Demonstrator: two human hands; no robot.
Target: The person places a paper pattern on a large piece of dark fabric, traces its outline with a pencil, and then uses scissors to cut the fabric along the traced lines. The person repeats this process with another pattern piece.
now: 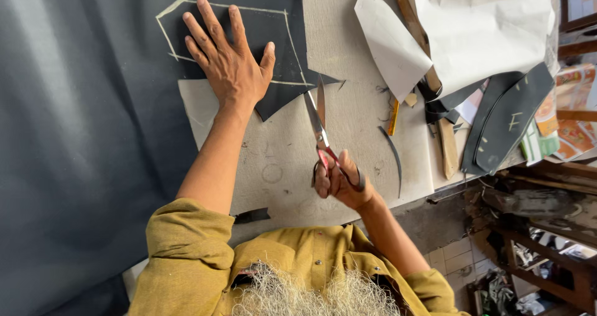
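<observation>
Black fabric (249, 17) under flat open left hand (231, 61); right hand (339, 182) grips scissors (318, 120) (blades parted) just beside.

Dark cloth (249, 23): matt black fabric, chalk-lined
Scissors (318, 120): bright smooth metal blades, glossy red handles
Surface (360, 104): rough, matt grey-beige covering
Pattern sheets (479, 23): pale matt paper
Ruler (446, 145): worn bare wood
Shirt (186, 254): coarse mustard cloth

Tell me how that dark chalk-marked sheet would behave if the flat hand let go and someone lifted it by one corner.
The dark sheet is probably floppy: it lies flat and drapes past the table edge. It looks thin and light, so it may shift once the left hand lifts. The scissors seem to part it easily.
</observation>
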